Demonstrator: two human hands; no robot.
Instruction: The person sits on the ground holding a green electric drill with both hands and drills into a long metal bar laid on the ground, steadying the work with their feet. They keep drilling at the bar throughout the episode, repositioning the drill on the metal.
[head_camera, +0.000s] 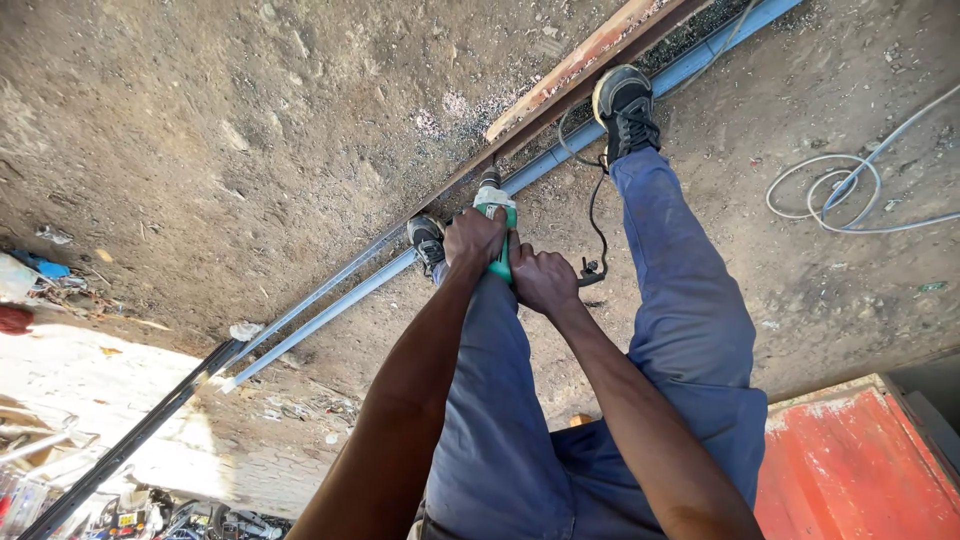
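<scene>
Your left hand (474, 238) and right hand (541, 280) are both wrapped tightly around a green power tool (496, 225), the left gripping nearer its nose, the right just behind on the rear of the body. The tool points down at a long grey metal bar (330, 313) that lies slantwise across the dirt ground (250, 130), and its tip meets the bar between your feet. Your left shoe (427, 240) stands right beside the bar, partly hidden by your wrist; your right shoe (624, 105) rests on it farther along. A black cord (597, 225) trails from the tool past your right leg in blue trousers (690, 300). A rusty beam (590, 62) runs alongside the bar. A pale hose (840, 190) lies looped well apart, and a red metal sheet (860, 465) fills the lower corner.
</scene>
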